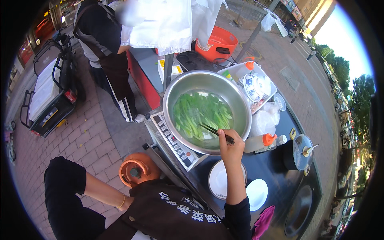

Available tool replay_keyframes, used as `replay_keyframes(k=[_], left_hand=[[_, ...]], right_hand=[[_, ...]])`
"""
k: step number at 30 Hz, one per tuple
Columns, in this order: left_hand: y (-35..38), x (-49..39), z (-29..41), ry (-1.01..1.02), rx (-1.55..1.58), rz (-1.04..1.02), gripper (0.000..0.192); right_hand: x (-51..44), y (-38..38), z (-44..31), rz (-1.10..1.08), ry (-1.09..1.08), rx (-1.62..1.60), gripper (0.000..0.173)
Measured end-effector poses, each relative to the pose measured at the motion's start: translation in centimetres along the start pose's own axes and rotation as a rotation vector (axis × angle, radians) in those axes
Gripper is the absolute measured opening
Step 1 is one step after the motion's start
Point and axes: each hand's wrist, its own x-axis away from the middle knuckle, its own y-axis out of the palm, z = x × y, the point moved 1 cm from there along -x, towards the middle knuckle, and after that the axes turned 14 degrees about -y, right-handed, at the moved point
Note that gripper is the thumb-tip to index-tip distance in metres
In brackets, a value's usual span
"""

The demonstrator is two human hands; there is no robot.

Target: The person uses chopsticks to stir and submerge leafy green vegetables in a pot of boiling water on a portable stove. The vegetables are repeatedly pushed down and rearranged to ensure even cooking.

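My right hand [233, 144] grips a pair of dark chopsticks [211, 129] over the near side of a large stainless steel basin [242, 126]. Their tips touch leafy greens [199, 112], which lie in water or another clear liquid. The basin rests on an electric cooker, whose control panel [175, 142] has a red light lit. My left arm [105, 192] is bent at my side. The left hand is mostly hidden by my dark apron [168, 207]; only the area around the wrist, with a bracelet [122, 201], shows.
Beside the basin are squeeze bottles [259, 143], a plastic bin of bowls [271, 85] and a lidded pot [298, 153]. White plates [256, 195] lie nearer. A gas cylinder [139, 169] stands below. Another person [105, 45] is beyond hanging plastic bags [162, 24].
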Motion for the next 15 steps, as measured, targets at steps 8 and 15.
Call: replay_keyframes(k=[8, 15], left_hand=[[0.0, 0.0, 0.0, 0.000, 0.004, -0.018, 0.032], [-0.1, 0.0, 0.2, -0.004, 0.006, -0.022, 0.032]], right_hand=[[0.4, -4.1, -0.4, 0.150, 0.211, -0.090, 0.013], [0.4, -2.5, -1.9, -0.129, -0.047, -0.075, 0.009]])
